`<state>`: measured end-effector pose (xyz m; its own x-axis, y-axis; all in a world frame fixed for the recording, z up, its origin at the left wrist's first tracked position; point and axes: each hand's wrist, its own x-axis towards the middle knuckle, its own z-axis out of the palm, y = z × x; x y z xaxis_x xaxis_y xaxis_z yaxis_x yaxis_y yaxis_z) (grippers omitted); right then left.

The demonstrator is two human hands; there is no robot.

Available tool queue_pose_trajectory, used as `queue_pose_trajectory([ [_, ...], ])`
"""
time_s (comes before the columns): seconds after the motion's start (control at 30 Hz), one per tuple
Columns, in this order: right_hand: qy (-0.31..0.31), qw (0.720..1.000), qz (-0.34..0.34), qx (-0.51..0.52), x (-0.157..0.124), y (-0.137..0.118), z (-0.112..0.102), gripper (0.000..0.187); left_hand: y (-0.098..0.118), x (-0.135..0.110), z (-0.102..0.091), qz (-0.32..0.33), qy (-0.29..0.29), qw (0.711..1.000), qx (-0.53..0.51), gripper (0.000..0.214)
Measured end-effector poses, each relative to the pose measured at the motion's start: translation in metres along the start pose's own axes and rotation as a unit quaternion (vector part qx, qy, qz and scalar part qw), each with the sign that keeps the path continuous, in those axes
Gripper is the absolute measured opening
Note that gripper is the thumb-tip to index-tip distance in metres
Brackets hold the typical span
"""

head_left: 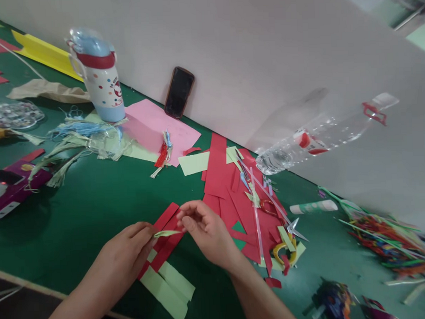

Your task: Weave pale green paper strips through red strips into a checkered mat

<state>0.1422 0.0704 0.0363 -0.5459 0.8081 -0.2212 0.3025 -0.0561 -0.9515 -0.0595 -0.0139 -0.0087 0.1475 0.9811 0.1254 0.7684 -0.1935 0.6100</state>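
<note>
My left hand (127, 255) pinches one end of a thin pale green paper strip (167, 233) above a woven piece of red and pale green paper strips (167, 272) lying on the green table (85, 206). My right hand (204, 229) is curled over the top of the red strips, fingertips close together at the strip's other end. Both hands meet over the woven piece near the table's front edge.
A pile of red and green paper scraps (231, 191) with yellow-handled scissors (285, 245) lies to the right. A clear plastic bottle (319, 139), a phone (178, 92) leaning on the wall, a pink sheet (152, 124), a spotted flask (101, 79), tassels (79, 141) and coloured sticks (386, 237) surround them.
</note>
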Motion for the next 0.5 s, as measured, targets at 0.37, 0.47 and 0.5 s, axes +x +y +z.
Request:
queue_pose_trajectory([
  [0.37, 0.111, 0.891, -0.085, -0.433, 0.012, 0.033, 0.004, 0.024, -0.001, -0.001, 0.000, -0.024, -0.019, 0.999, -0.019, 0.032],
  [0.47, 0.123, 0.897, -0.095, -0.414, 0.015, 0.031, 0.006, 0.011, -0.001, -0.001, -0.002, -0.020, -0.016, 1.000, -0.017, 0.033],
  [0.5, 0.127, 0.899, -0.102, -0.405, 0.016, 0.030, 0.006, 0.011, -0.001, -0.001, -0.001, -0.018, -0.012, 1.000, -0.014, 0.034],
])
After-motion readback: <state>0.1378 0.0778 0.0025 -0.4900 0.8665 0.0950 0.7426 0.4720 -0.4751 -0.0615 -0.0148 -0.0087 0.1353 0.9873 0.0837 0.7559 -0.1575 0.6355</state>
